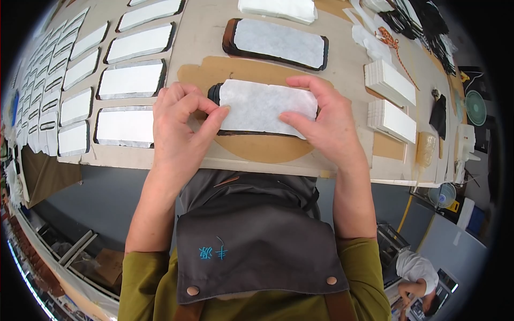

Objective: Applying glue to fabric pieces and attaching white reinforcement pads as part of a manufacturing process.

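A white rectangular sheet of thin, fibrous material (257, 104) lies over a dark-edged stack (214, 94) in front of me. My left hand (184, 115) is closed in a pinch at the sheet's left edge, thumb and forefinger together. Around its right end, my right hand (332, 120) has the thumb pressed on top and the fingers at the far edge. Below the stack is a tan oval board (251, 148). Just beyond sits a second stack with black and brown edges (229, 37), topped by another white sheet (281, 41).
Rows of white dark-edged panels (131, 79) cover the table's left side. To the right stand white strip stacks (391, 120), a yellowish bottle (425, 150) and an orange cord (393, 40). More white sheets (278, 8) lie at the back. Another person (417, 273) is at lower right.
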The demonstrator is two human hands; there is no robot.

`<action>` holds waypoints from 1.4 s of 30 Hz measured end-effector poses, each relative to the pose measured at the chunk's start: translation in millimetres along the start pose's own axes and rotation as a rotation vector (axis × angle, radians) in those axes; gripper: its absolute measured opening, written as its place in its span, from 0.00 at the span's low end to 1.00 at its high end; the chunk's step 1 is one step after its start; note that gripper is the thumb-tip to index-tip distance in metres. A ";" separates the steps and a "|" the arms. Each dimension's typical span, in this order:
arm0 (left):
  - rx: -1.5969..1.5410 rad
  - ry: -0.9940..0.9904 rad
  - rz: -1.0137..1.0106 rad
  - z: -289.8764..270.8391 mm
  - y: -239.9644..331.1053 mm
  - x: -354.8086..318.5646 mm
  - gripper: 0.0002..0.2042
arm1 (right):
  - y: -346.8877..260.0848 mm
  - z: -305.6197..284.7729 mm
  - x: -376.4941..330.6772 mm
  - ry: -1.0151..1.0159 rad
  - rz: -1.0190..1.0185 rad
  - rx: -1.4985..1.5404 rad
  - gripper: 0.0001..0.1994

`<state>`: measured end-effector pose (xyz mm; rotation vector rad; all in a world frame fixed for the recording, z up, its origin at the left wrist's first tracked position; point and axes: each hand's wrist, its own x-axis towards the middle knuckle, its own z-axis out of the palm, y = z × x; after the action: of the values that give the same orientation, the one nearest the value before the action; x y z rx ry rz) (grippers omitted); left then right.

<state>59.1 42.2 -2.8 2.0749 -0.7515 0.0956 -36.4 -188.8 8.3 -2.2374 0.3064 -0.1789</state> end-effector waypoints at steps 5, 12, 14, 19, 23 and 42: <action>0.040 -0.082 -0.091 -3.0 3.6 -2.2 0.06 | -9.0 -0.9 0.2 -0.024 0.002 -0.042 0.23; 0.064 -0.072 -0.079 -2.7 3.7 -1.8 0.07 | -15.9 -2.1 2.4 0.251 -0.275 -0.264 0.22; 0.071 -0.068 -0.077 -3.7 3.1 -2.1 0.07 | -17.2 -5.0 3.1 0.372 -0.326 -0.270 0.20; 0.047 0.024 0.007 2.2 -4.3 0.7 0.08 | -24.2 19.0 -0.7 0.003 -0.454 -0.178 0.04; 0.111 -0.051 -0.036 -1.5 -0.7 0.7 0.08 | -21.8 31.1 4.0 0.007 -0.458 -0.171 0.05; 0.237 -0.122 0.157 -14.7 7.2 -8.4 0.12 | -32.3 32.1 7.4 -0.125 -0.511 -0.224 0.11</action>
<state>51.4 54.7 8.3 2.2581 -1.0201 0.1531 -16.7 -147.4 13.3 -2.4984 -0.3346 -0.2844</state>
